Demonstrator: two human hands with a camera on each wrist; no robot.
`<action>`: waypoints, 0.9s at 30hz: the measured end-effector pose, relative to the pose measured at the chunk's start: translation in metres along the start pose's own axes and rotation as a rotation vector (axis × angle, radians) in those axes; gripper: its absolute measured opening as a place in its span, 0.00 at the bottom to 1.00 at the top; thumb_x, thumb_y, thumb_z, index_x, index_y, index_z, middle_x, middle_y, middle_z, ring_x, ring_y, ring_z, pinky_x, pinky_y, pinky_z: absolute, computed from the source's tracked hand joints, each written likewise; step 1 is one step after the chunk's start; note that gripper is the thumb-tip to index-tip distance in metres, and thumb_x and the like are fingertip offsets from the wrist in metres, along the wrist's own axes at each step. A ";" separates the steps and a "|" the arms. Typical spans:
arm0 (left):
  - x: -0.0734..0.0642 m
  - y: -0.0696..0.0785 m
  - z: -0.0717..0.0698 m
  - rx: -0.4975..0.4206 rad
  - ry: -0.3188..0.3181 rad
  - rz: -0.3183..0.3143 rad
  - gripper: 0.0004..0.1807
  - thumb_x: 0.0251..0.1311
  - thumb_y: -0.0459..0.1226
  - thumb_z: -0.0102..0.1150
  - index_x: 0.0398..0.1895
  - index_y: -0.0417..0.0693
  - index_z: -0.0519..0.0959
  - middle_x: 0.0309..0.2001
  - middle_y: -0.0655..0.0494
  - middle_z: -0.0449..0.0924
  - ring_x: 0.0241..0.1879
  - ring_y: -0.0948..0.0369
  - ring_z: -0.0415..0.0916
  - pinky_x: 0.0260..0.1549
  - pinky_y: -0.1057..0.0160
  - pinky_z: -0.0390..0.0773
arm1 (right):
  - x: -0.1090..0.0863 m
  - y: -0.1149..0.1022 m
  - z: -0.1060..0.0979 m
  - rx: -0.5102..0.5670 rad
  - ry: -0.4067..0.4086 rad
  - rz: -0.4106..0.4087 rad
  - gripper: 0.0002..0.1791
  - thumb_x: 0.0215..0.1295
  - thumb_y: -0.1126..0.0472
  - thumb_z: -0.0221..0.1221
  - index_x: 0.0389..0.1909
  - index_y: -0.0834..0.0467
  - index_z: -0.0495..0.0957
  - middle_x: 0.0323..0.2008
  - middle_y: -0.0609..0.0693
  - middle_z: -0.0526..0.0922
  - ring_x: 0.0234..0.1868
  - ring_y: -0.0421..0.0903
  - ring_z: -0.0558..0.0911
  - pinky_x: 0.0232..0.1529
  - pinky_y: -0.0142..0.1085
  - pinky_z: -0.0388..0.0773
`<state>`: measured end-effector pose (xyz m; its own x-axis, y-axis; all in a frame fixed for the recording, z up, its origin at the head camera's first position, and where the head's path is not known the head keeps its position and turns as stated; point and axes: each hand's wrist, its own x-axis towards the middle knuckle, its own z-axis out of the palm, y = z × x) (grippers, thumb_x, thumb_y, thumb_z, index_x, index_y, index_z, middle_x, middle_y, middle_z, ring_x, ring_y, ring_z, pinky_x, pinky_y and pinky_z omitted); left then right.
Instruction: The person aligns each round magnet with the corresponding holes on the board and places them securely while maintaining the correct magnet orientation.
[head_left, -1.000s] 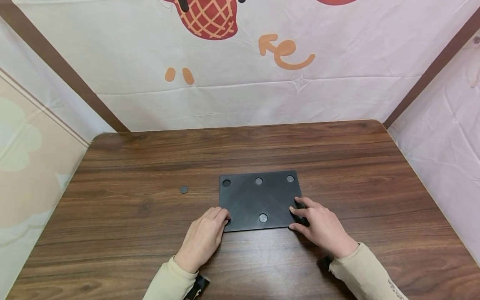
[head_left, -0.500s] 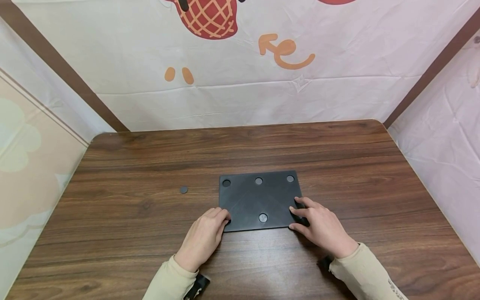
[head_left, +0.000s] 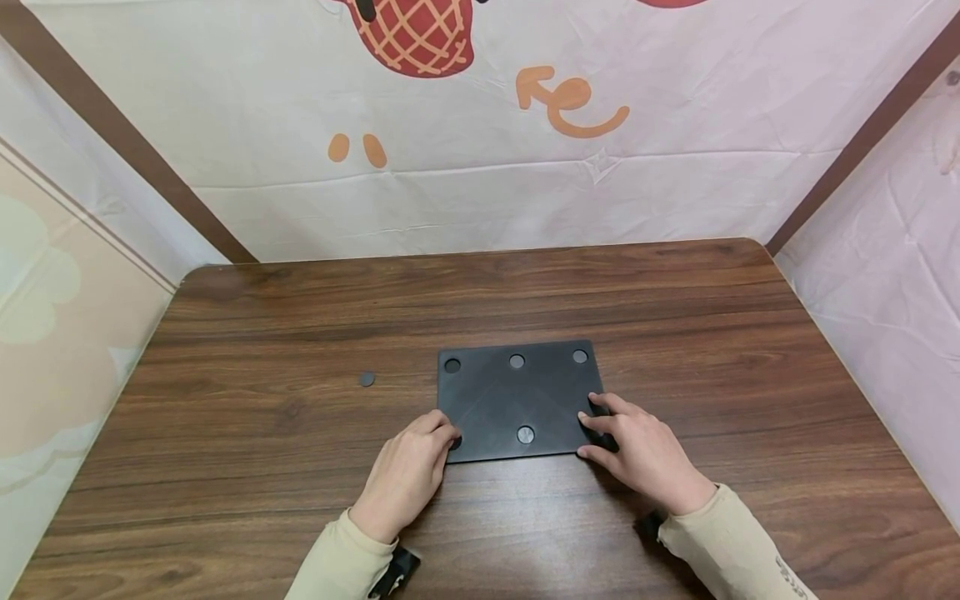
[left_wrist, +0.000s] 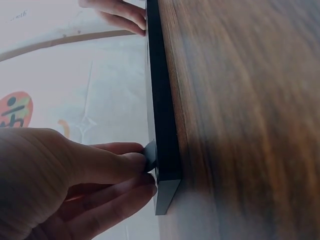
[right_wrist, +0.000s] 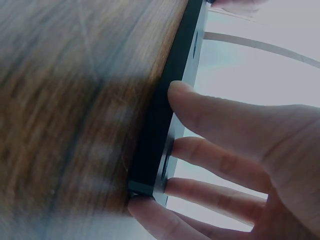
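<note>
A flat black rectangular plate (head_left: 495,404) with round recesses lies on the table. At its near left corner my left hand (head_left: 408,477) pinches a small dark disc (left_wrist: 150,156) between thumb and forefinger, tilted against the plate's top face. My right hand (head_left: 647,452) grips the near right corner: the thumb presses the front edge, two fingertips touch the top, and another finger reaches the side edge. Grey discs show in the far middle recess (head_left: 517,361), far right recess (head_left: 581,356) and near middle recess (head_left: 526,434). The far left recess (head_left: 452,365) looks darker.
A loose dark grey disc (head_left: 367,379) lies on the wooden table (head_left: 262,358), left of the plate. Behind the table hangs a white printed cloth (head_left: 450,200), with more cloth at both sides.
The fingers of my left hand have risen slightly at the near left corner, baring more of the dark spot under them. My right hand and the plate stay put.
</note>
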<state>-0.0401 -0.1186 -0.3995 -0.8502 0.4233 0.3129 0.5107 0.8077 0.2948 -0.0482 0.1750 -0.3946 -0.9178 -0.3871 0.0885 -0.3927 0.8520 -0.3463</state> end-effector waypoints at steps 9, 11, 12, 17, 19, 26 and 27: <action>-0.002 0.003 0.000 0.077 -0.013 0.015 0.05 0.53 0.27 0.65 0.33 0.43 0.86 0.28 0.59 0.76 0.31 0.63 0.75 0.22 0.67 0.77 | 0.000 -0.001 -0.001 0.000 0.003 -0.004 0.24 0.52 0.53 0.71 0.49 0.59 0.84 0.56 0.59 0.79 0.52 0.56 0.81 0.45 0.49 0.80; -0.002 0.004 0.001 0.096 -0.017 0.018 0.05 0.53 0.28 0.66 0.33 0.43 0.86 0.28 0.59 0.76 0.31 0.62 0.75 0.20 0.67 0.77 | 0.000 -0.001 0.000 -0.001 0.006 -0.005 0.24 0.52 0.53 0.71 0.49 0.59 0.84 0.56 0.59 0.79 0.52 0.57 0.81 0.45 0.49 0.80; -0.003 0.004 0.001 0.105 -0.016 0.022 0.05 0.53 0.28 0.66 0.33 0.43 0.86 0.28 0.58 0.76 0.31 0.62 0.74 0.20 0.67 0.76 | 0.000 -0.001 0.000 -0.001 0.007 -0.005 0.24 0.52 0.53 0.71 0.49 0.59 0.84 0.56 0.59 0.79 0.52 0.57 0.81 0.45 0.49 0.80; -0.006 0.008 0.002 0.144 0.013 0.056 0.02 0.54 0.32 0.66 0.30 0.42 0.85 0.26 0.58 0.77 0.28 0.62 0.74 0.19 0.67 0.76 | 0.000 -0.001 0.000 -0.002 0.007 -0.002 0.24 0.52 0.53 0.71 0.49 0.59 0.84 0.56 0.59 0.79 0.52 0.57 0.81 0.45 0.49 0.79; -0.007 0.011 0.002 0.160 0.023 0.068 0.03 0.55 0.33 0.66 0.27 0.42 0.83 0.25 0.57 0.77 0.26 0.61 0.73 0.19 0.66 0.76 | 0.000 -0.001 0.000 -0.002 0.005 0.001 0.24 0.52 0.53 0.71 0.49 0.59 0.84 0.56 0.59 0.78 0.52 0.57 0.81 0.45 0.49 0.79; -0.011 0.022 0.003 0.259 0.005 0.096 0.10 0.55 0.33 0.66 0.38 0.35 0.84 0.40 0.45 0.85 0.36 0.54 0.80 0.31 0.62 0.82 | -0.001 -0.002 -0.001 0.002 -0.003 0.008 0.24 0.52 0.53 0.71 0.50 0.59 0.83 0.57 0.59 0.78 0.53 0.57 0.81 0.46 0.50 0.79; -0.011 0.023 0.003 0.278 -0.003 0.100 0.11 0.54 0.33 0.66 0.39 0.35 0.84 0.41 0.43 0.85 0.37 0.54 0.81 0.32 0.62 0.82 | -0.001 -0.002 -0.001 0.002 -0.003 0.010 0.24 0.52 0.53 0.71 0.50 0.59 0.83 0.57 0.59 0.78 0.53 0.57 0.81 0.46 0.50 0.79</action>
<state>-0.0193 -0.1036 -0.3987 -0.7982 0.5073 0.3248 0.5374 0.8433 0.0035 -0.0468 0.1740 -0.3931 -0.9214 -0.3798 0.0826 -0.3837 0.8551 -0.3488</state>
